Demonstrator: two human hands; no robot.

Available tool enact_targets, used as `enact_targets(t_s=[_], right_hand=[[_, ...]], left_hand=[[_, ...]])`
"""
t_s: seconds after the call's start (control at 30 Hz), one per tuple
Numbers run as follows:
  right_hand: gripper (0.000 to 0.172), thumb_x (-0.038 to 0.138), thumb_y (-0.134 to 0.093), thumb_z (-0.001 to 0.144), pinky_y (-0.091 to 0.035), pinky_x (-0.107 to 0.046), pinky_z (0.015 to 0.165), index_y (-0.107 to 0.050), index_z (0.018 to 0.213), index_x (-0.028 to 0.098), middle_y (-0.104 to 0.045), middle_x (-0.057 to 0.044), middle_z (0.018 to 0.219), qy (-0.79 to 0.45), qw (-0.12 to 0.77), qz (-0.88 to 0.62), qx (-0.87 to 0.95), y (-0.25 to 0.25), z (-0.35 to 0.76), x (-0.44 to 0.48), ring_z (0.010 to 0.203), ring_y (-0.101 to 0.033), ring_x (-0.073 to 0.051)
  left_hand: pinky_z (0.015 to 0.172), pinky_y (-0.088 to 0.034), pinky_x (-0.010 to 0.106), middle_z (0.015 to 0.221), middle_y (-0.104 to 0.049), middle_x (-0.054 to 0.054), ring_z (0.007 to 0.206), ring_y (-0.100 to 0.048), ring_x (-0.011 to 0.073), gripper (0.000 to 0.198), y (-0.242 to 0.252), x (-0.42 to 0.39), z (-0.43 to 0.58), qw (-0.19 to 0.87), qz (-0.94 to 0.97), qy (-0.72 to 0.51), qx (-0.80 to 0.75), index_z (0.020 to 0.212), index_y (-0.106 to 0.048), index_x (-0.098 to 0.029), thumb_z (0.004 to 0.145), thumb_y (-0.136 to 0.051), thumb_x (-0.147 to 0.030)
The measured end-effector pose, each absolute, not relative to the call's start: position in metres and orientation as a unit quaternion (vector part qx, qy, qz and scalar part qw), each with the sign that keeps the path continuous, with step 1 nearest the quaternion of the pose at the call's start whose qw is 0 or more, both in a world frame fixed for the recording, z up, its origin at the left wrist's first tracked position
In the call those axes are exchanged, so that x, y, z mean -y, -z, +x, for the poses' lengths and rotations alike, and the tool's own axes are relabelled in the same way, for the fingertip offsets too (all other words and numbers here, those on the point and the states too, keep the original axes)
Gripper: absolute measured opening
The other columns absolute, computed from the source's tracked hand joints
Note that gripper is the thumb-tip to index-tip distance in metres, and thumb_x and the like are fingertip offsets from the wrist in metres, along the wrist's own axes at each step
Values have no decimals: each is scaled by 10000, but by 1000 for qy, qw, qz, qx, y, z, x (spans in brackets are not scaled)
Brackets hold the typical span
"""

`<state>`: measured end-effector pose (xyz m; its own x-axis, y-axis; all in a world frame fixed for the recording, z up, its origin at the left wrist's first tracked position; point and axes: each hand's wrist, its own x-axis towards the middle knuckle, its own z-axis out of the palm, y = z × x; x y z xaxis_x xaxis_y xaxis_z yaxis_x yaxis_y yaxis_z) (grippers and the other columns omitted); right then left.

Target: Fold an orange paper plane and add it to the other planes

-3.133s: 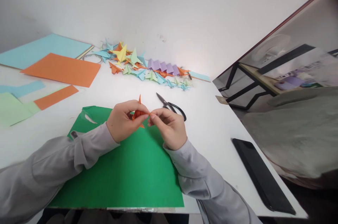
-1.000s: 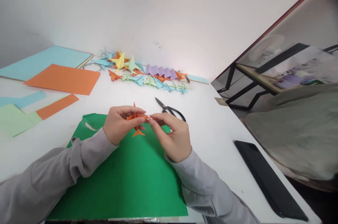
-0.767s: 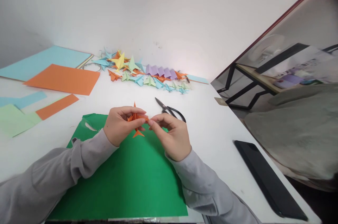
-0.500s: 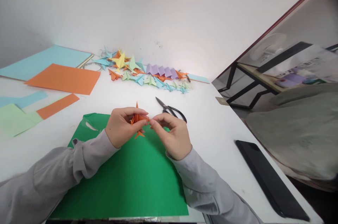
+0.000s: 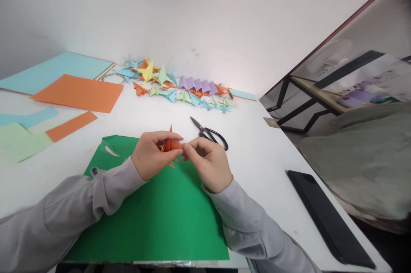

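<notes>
Between my hands is an orange folded paper figure (image 5: pixel 172 145) with pointed tips sticking out above and below the fingers. My left hand (image 5: pixel 156 153) pinches its body between thumb and fingers. At the figure's right end, the thumb and fingertips of my right hand (image 5: pixel 210 161) are pressed together on its tip; that tip is mostly hidden. Both hands are raised over a green sheet (image 5: pixel 154 217) on the white table. Black-handled scissors (image 5: pixel 208 132) lie just beyond my right hand, their blades pointing away to the left.
Folded paper figures (image 5: pixel 170 80) in several colours lie along the wall, with a purple pleated strip (image 5: pixel 197 85) among them. On the left are an orange sheet (image 5: pixel 78 93), a blue sheet (image 5: pixel 64 67) and green paper (image 5: pixel 19 140). A black flat object (image 5: pixel 327 217) lies near the right edge.
The orange figure has turned slightly in my fingers, so its lower points show less and its right part shows more. Both hands keep their grip in nearly the same place.
</notes>
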<state>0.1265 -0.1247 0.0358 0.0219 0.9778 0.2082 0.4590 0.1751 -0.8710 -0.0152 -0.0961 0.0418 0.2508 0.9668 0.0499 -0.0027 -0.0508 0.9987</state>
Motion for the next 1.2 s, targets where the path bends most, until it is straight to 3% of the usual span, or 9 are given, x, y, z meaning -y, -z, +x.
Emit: enact_targets(t_s=[0.5,0.8,1.0,1.2], right_hand=[[290,400,-607,737,-463,-254,487,-575,581,159,-606,-4,521,-451,476,-511,555,-37,131,121,463,-557,-115],[223,376,-654,709,-504,-262,517,-646,721,153,-644,-8,586,-490,487,-460,558,-39,139,119,507,-597,-120],[117,243,-667,721,-526,-285,589,-677,825,189,-679,-18,710,-442,498,-426,612,-34,146,116,598,-631,-133],[98,256,-676,718,-522,-285,618,-699,798,206,-698,-25,755,-426,457,-408,665,-36,149,114,656,-643,-147]], left_hand=[[389,-507,207,579,-654,12,451,-604,123,242,-43,93,-16,619,557,-414,-369,785,-645,-103,556,-713,-136],[418,-545,240,628,-635,8,509,-614,129,295,-40,91,-17,643,540,-408,-359,809,-652,-99,547,-753,-190],[427,-540,218,603,-619,-5,537,-603,115,287,-37,85,-23,731,471,-354,-343,809,-665,-122,549,-770,-184],[410,-515,193,567,-632,6,489,-588,104,308,-37,82,-25,786,414,-297,-350,784,-674,-130,505,-797,-168]])
